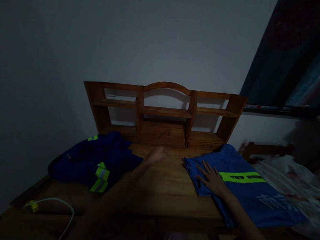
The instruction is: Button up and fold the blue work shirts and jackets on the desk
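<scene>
While the left hand [157, 155] clenches, the right hand [212, 179] spreads fingers [207, 168] on blue cloth [245, 199] bearing blurred characters [267, 201].

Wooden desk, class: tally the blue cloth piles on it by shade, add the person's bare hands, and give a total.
Dark blue cloth pile: 1
Lighter blue cloth pile: 1
Bare hands: 2 (left hand, right hand)
Total: 4
</scene>
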`<action>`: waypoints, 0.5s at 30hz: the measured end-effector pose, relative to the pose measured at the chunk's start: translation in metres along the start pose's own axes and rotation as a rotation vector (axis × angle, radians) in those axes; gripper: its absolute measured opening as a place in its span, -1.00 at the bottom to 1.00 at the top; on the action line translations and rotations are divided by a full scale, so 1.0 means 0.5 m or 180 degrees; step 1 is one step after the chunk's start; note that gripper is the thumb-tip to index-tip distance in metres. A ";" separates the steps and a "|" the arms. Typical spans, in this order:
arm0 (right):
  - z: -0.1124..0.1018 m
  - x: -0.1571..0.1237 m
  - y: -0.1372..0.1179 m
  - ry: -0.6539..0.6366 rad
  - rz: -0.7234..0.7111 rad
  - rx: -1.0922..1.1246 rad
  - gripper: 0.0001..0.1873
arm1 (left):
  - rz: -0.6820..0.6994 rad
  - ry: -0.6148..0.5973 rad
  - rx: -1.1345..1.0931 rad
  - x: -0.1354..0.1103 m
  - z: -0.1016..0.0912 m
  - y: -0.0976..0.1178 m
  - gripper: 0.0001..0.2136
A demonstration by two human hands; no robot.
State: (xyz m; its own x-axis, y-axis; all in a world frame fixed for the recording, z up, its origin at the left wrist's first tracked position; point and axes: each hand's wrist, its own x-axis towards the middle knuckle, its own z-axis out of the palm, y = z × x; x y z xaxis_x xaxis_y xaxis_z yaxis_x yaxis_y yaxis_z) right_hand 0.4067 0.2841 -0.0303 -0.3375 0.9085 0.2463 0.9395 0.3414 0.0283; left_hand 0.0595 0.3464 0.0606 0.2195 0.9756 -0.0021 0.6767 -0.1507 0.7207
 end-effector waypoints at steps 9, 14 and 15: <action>0.016 0.011 0.009 -0.0131 -0.0129 0.0235 -0.35 | -0.0266 0.2027 0.2240 -0.105 -0.388 -0.245 -0.49; 0.003 0.019 -0.004 -0.0277 -0.0156 0.0737 -0.33 | -0.0722 0.1326 0.2851 -0.169 -0.503 -0.379 -0.32; -0.009 0.023 -0.018 -0.0286 -0.0130 0.0903 -0.34 | -0.0703 0.1077 0.2766 -0.175 -0.513 -0.394 -0.41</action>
State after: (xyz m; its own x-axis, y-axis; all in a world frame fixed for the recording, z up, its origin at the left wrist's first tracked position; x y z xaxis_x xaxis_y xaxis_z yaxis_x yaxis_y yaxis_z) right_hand 0.3946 0.2906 -0.0231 -0.3905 0.9060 0.1636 0.8754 0.4204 -0.2385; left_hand -0.2734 0.3315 0.0964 -0.0982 0.9701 0.2221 0.9933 0.1093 -0.0384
